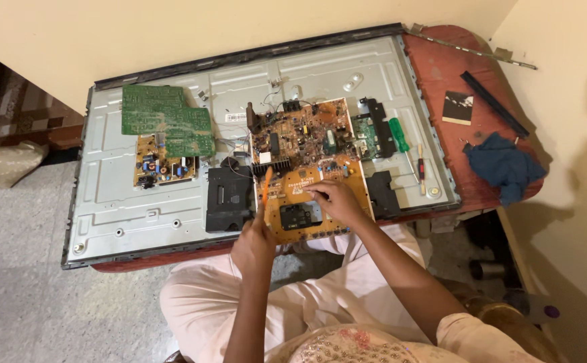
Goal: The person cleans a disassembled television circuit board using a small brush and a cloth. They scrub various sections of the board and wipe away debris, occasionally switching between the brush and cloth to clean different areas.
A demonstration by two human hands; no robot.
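A large orange-brown circuit board (307,144) lies on the grey metal back panel of a flat television (118,202). My left hand (254,243) is closed around an orange-handled tool (265,191) held upright at the board's near left edge. My right hand (333,202) rests on the near part of the board, fingertips pinching at a spot near its middle; what they pinch is too small to tell.
A green circuit board (167,119) lies over a small power board (162,165) at the left. A green-handled screwdriver (399,136) and a small red one (422,171) lie at the panel's right. On the red table (441,67), a blue cloth (505,167) and a black strip (495,104).
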